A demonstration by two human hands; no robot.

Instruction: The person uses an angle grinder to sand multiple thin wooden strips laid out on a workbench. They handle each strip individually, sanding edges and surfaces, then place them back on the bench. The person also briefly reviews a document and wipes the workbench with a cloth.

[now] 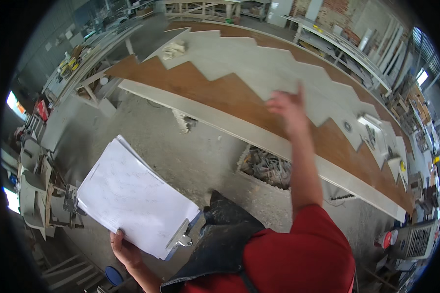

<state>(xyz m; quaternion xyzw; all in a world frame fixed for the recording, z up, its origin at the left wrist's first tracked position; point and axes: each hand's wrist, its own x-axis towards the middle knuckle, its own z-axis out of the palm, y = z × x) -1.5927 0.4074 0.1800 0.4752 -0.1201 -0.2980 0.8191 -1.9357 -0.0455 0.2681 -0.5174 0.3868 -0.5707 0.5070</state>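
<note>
My left hand grips the edge of a blue clipboard, thumb on top. Several white sheets of paper with faint markings lie under its metal clip. My right hand is stretched out over the long workbench, blurred by motion, its fingers partly spread and nothing visible in them. Beneath it lies a brown board with a zigzag, stair-like edge. Beside that is a pale grey surface, and a second brown zigzag board runs along the far side. Whether my right hand touches any of them I cannot tell.
A crumpled cloth lies at the bench's far left end. Toward the right end are a tape roll and a white tray with tools. Under the bench stands a box of scraps. A fan-grilled unit stands at lower right.
</note>
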